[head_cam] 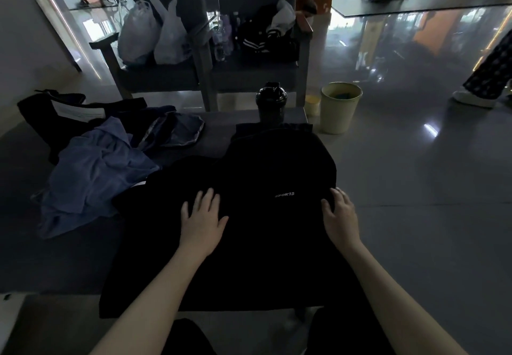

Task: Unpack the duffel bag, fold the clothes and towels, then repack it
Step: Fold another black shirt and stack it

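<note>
A dim gym lobby with a glossy floor holds a low dark table (216,124), where one black garment (266,177) printed "SPORTS" lies spread, so the folding step looks to be in hand. The left hand (203,220) and right hand (339,217) lie flat on it, each grip apart and holding nothing; next, an edge likely needs pinching and turning over the middle. Still waiting to the left: one crumpled blue cloth (97,169), one blue-grey piece (180,130), one dark bag (50,116) — probably the duffel — and one black shaker bottle (271,105).

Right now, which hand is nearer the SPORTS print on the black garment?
Right. The right hand rests just right of the SPORTS print; the left hand lies farther left.
</note>
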Tool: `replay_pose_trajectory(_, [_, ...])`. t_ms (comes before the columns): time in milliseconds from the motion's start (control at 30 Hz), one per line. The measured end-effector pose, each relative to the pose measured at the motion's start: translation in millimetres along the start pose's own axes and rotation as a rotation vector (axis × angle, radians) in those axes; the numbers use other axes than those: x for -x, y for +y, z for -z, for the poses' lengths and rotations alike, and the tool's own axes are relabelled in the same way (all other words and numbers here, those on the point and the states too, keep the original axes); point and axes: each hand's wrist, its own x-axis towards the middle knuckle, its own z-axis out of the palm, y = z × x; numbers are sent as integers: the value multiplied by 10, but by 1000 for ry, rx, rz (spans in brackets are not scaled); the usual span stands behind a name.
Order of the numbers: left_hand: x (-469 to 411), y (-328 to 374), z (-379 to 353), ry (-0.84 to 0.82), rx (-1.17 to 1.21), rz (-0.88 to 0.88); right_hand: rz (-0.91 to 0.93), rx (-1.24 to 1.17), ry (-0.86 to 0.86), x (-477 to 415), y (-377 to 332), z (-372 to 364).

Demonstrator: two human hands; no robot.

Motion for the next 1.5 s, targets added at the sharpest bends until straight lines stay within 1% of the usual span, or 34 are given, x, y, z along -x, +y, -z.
replay_pose_trajectory(100, [-278,512,211,124,47,-206,-37,-24,-17,-260,63,105])
replay_pose_trajectory(200, [-646,997,426,150,84,-315,-54,-88,-46,-547,113,183])
replay_pose_trajectory(300, [-1023,1293,543,131,82,-342,-48,-153,-81,-844,135,212])
replay_pose_trajectory(467, [-1461,1468,538,3,109,-302,-109,-448,-296,-1197,107,222])
replay_pose_trajectory(533, [-1546,1476,480,-17,85,-286,-154,-545,-348,-1280,111,198])
replay_pose_trajectory(567, [-1576,1475,455,-18,71,-284,-165,-551,-354,-1309,120,190])
replay_pose_trajectory(600, [-1598,1470,434,-12,62,-286,-163,-522,-346,-1326,138,184])
replay_pose_trajectory(700, [-1629,1464,420,18,45,-284,-123,-318,-271,-1331,184,238])
replay_pose_trajectory(833, [-1672,1570,468,63,48,-238,-5,-202,-171,-1271,176,378])
replay_pose_trajectory(867, [-1680,1621,491,96,52,-257,52,-154,-131,-1245,150,408])
replay_pose_trajectory(933, [-1684,1743,553,146,41,-375,173,-62,-89,-1188,108,452])
replay_pose_trajectory(1000, [-1689,1859,623,103,16,-478,239,-18,-95,-1134,84,483])
replay_pose_trajectory(1033, [-1689,1903,659,79,6,-495,249,5,-103,-1111,74,503])
replay_pose_trajectory(1100, [-1682,1930,711,125,-7,-502,211,27,-148,-1064,48,558])
replay_pose_trajectory(1167, [-1651,1898,727,227,48,-502,103,-54,-263,-1032,36,608])
replay_pose_trajectory(1233, [-1591,1846,719,303,122,-529,-19,-264,-425,-1011,-6,654])
replay_pose_trajectory(1300, [-1536,1792,696,363,175,-550,-76,-479,-555,-992,-83,689])
replay_pose_trajectory(1333, [-1518,1766,687,378,194,-548,-88,-533,-601,-981,-134,708])
replay_pose_trajectory(1400, [-1489,1708,690,387,204,-533,-81,-514,-663,-937,-253,755])
replay_pose_trajectory(1500, [-1436,1634,731,432,186,-510,-30,-413,-685,-868,-352,802])
